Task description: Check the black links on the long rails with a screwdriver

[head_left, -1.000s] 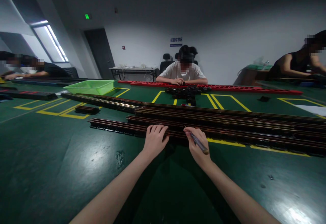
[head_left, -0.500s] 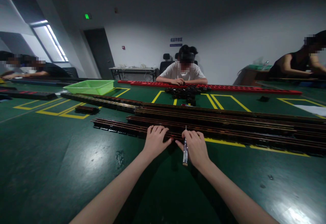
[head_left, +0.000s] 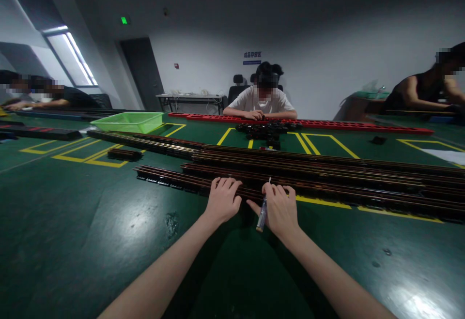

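Observation:
My left hand (head_left: 222,200) is closed over the near long dark strip (head_left: 170,178), fingers across its top and thumb at the near side. That strip is black with copper-coloured lines along it and runs on under both hands. My right hand (head_left: 281,207) grips a slim screwdriver (head_left: 261,216) with a clear handle, its thin metal tip pointing up and away past my fingers. The right hand's fingers also rest at the strip, and its thumb stretches left toward my left hand. The part of the strip beneath my palms is hidden.
More long dark strips (head_left: 308,164) lie just beyond. A light green basket (head_left: 129,123) stands back left, near a short dark bundle (head_left: 124,154). Across the green table (head_left: 109,256), a person (head_left: 259,101) sits behind a red rail (head_left: 345,124) and a black heap (head_left: 259,132). Other people sit left and right.
The near strip has shifted slightly right. The screwdriver has tilted, its handle end swinging left. My right hand moved slightly right, and my left thumb has drawn in toward its fingers.

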`<state>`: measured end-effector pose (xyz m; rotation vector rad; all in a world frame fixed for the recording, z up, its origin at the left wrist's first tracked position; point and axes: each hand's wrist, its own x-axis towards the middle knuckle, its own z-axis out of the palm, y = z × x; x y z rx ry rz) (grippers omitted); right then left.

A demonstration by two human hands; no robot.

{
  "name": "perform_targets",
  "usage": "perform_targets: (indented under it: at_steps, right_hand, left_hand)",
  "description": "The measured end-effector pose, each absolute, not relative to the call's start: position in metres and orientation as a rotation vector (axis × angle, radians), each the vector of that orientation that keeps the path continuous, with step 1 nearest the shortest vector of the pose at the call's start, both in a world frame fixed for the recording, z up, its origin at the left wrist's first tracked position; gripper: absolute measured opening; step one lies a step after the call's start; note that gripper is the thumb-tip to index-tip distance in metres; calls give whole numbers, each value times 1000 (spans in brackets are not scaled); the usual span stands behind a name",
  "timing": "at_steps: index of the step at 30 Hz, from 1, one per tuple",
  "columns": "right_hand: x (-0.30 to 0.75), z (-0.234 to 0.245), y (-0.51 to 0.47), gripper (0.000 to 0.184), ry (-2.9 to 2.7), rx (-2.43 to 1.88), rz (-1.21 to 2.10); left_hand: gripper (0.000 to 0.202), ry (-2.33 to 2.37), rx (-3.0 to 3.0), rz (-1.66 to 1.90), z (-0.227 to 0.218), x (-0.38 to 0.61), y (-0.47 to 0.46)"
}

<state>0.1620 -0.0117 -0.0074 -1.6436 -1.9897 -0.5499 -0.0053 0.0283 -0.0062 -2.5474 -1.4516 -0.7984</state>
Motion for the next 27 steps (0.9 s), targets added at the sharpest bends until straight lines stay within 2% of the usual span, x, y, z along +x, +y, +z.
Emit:
perform_targets:
  at_steps: [4,13,20,27]
  right_hand:
    - [161,-6,-13,45,-1955,-1720,-620]
    - [159,-7,-14,16,-1946,-1664,-597]
    - [167,-8,-13,30,-2036,-1563,-530]
    - [163,-4,-14,14,-2020,-1529,-454]
  left_hand:
    - [34,-1447,-2557,-808,-7,-6,29]
    - [34,-1472,-2544,-807,-8,-6,30]
    - [34,-1490,-2513,-769,-8,-5,31]
    - [34,-1494,-2508,-764,-9,-5,30]
